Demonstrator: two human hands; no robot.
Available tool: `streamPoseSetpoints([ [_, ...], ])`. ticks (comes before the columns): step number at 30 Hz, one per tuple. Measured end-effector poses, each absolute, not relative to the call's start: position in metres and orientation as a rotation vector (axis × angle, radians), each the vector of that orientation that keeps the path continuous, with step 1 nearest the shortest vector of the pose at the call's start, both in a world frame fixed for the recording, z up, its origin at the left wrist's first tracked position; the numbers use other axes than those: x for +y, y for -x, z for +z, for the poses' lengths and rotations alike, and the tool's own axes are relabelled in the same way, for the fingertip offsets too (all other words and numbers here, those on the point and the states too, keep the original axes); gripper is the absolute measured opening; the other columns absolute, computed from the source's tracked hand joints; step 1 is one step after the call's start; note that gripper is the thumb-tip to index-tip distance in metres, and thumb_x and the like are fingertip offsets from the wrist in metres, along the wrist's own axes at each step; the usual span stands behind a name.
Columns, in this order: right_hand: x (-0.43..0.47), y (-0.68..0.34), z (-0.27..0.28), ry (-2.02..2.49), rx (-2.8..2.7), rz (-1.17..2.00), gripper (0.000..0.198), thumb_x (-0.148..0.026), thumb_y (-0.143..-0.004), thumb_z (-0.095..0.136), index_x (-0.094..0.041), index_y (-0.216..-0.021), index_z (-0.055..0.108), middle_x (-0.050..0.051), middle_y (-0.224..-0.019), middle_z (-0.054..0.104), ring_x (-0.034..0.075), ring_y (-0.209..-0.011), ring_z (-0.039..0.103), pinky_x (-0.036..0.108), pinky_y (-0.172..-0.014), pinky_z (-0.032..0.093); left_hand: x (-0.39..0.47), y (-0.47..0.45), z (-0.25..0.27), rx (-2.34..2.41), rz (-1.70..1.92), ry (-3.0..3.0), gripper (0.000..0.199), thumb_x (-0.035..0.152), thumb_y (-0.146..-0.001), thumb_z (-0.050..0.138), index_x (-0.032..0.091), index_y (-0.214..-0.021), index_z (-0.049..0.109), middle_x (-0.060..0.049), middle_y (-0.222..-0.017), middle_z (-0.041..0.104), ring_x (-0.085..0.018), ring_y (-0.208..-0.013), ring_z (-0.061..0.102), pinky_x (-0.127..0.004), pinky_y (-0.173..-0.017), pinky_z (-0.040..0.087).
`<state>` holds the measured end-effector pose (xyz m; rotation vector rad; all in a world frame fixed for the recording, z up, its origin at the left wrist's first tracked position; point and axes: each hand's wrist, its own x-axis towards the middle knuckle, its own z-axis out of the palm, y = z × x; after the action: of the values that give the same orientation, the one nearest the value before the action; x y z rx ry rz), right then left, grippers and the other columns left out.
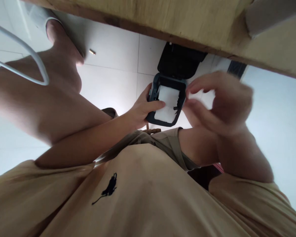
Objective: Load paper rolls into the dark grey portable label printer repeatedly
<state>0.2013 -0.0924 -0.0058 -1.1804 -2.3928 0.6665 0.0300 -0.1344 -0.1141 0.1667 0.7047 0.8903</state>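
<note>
The small dark box [165, 98] sat open, its black lid [179, 61] swung up and back toward the wooden edge above. Its dark grey rim framed a white sheet [167, 103] lying inside — rumpled, with a ragged right edge. The box was held tilted above the pale tiled floor. A second white scrap [204, 97] — blurred — hung just right of the box.

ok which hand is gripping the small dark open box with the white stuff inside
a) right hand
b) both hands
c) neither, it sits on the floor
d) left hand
d: the left hand wraps the side of the dark box, thumb on the white lining, while the right hand pinches a separate white piece beside it.
</note>
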Motion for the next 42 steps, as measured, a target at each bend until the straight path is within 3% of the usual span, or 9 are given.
streamPoseSetpoints([
  [8, -0.091, -0.209, -0.005, 1.501, -2.358, 0.283, 0.029, -0.022, -0.087, 0.057, -0.029, -0.115, 0.056, 0.001, -0.113, 0.068, 0.012, -0.062, 0.057, 0.032, -0.059, 0.046, -0.136, -0.032, -0.12, 0.743, 0.861, -0.229, 0.052, 0.02, -0.062, 0.082, 0.025, -0.106, 0.056, 0.001, -0.085, 0.062, -0.015, -0.076, 0.065, -0.027, -0.064, 0.056],
  [14, -0.094, -0.212, -0.013, 1.365, -2.266, -0.09, 0.013, -0.016, -0.088, 0.051, -0.023, -0.083, 0.061, -0.002, -0.066, 0.062, 0.011, -0.052, 0.052, 0.03, -0.052, 0.037, -0.139, -0.035, -0.12, 0.725, 0.844, -0.219, 0.053, 0.019, -0.062, 0.082, 0.026, -0.107, 0.056, 0.0, -0.09, 0.064, -0.016, -0.078, 0.065, -0.029, -0.063, 0.057],
  [19, -0.088, -0.217, -0.023, 1.562, -2.221, 0.325, 0.016, -0.031, -0.094, 0.049, -0.021, -0.104, 0.055, 0.004, -0.094, 0.067, 0.014, -0.076, 0.068, 0.028, -0.058, 0.046, -0.134, -0.035, -0.119, 0.75, 0.844, -0.227, 0.056, 0.019, -0.059, 0.082, 0.025, -0.108, 0.055, 0.0, -0.092, 0.064, -0.018, -0.083, 0.065, -0.029, -0.066, 0.056],
  [22, -0.085, -0.219, -0.029, 1.468, -2.082, 0.56, 0.019, -0.037, -0.097, 0.043, -0.021, -0.103, 0.051, 0.005, -0.092, 0.064, 0.013, -0.081, 0.067, 0.026, -0.064, 0.05, -0.131, -0.036, -0.117, 0.786, 0.858, -0.23, 0.058, 0.018, -0.058, 0.081, 0.025, -0.109, 0.054, 0.0, -0.094, 0.065, -0.018, -0.086, 0.066, -0.031, -0.071, 0.056],
  [27, -0.082, -0.218, -0.033, 1.423, -2.425, 0.619, 0.02, -0.03, -0.091, 0.052, -0.021, -0.108, 0.057, 0.008, -0.104, 0.067, 0.02, -0.098, 0.064, 0.036, -0.084, 0.052, -0.133, -0.036, -0.118, 0.772, 0.883, -0.271, 0.062, 0.019, -0.058, 0.085, 0.023, -0.112, 0.054, -0.001, -0.093, 0.064, -0.016, -0.079, 0.065, -0.029, -0.067, 0.056],
  [32, -0.082, -0.215, -0.029, 1.447, -2.515, 0.73, 0.026, -0.029, -0.094, 0.043, -0.02, -0.114, 0.056, 0.009, -0.11, 0.065, 0.02, -0.1, 0.063, 0.037, -0.087, 0.053, -0.134, -0.035, -0.125, 0.678, 0.9, -0.305, 0.075, 0.026, -0.051, 0.09, 0.023, -0.115, 0.051, -0.005, -0.105, 0.065, -0.023, -0.091, 0.069, -0.028, -0.063, 0.057],
  [35, -0.083, -0.215, -0.029, 1.509, -2.454, 0.817, 0.027, -0.034, -0.094, 0.043, -0.023, -0.116, 0.054, 0.009, -0.116, 0.064, 0.021, -0.104, 0.063, 0.037, -0.088, 0.053, -0.134, -0.035, -0.125, 0.661, 0.902, -0.297, 0.068, 0.035, -0.058, 0.087, 0.023, -0.115, 0.052, -0.005, -0.104, 0.066, -0.023, -0.092, 0.07, -0.027, -0.063, 0.058],
  [38, -0.084, -0.215, -0.035, 1.58, -2.301, 1.083, 0.04, -0.045, -0.091, 0.049, -0.024, -0.125, 0.047, 0.009, -0.125, 0.06, 0.021, -0.108, 0.062, 0.036, -0.085, 0.055, -0.134, -0.036, -0.12, 0.678, 0.92, -0.276, 0.056, 0.045, -0.067, 0.081, 0.023, -0.112, 0.055, -0.004, -0.096, 0.067, -0.021, -0.085, 0.07, -0.026, -0.059, 0.057],
  [42, -0.087, -0.213, -0.051, 1.584, -2.041, 1.463, 0.066, -0.06, -0.081, 0.059, -0.024, -0.133, 0.04, 0.007, -0.118, 0.061, 0.018, -0.097, 0.062, 0.032, -0.078, 0.055, -0.134, -0.035, -0.115, 0.69, 0.944, -0.268, 0.048, 0.045, -0.071, 0.078, 0.022, -0.108, 0.058, -0.003, -0.093, 0.068, -0.019, -0.082, 0.07, -0.024, -0.058, 0.056],
])
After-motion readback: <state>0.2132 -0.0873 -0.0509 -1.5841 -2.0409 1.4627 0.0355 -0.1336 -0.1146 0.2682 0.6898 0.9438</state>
